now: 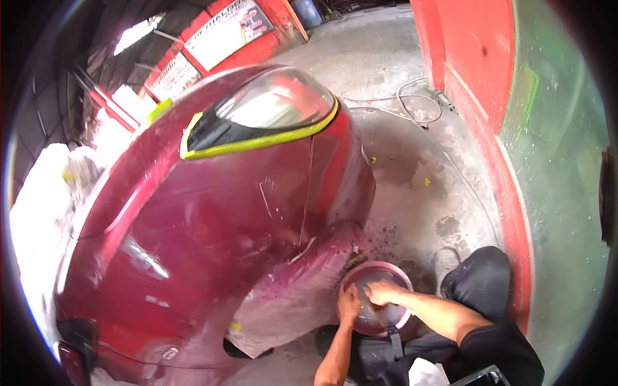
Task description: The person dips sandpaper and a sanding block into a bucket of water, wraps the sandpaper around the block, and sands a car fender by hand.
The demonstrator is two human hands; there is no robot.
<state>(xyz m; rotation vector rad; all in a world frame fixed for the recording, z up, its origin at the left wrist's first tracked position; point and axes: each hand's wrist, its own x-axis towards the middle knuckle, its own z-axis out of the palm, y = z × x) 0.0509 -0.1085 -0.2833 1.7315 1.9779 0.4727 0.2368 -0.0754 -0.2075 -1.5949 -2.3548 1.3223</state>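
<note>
A round bucket (pixel 405 278) with a pinkish rim stands between my knees, holding greyish water. My left hand (pixel 348 305) is over its left side, fingers curled inward. Close beside it, my right hand (pixel 385 293) reaches in from the right with its fingers pressed together. Whatever the fingers hold, if anything, is too small and hidden to make out. Just beyond the bucket is a dark red car (pixel 212 212) with dull, sanded-looking patches. Yellow masking tape (pixel 264 147) edges its headlight (pixel 283 103). A dusty, pink-stained cover (pixel 290 305) hangs over the wheel area.
A red and green wall (pixel 473 58) rises close on my right. A hose or cable (pixel 450 157) runs along the stained concrete floor (pixel 367 45). Signs (pixel 232 29) hang on a red wall at the back. White sheeting (pixel 45 225) lies at the far left.
</note>
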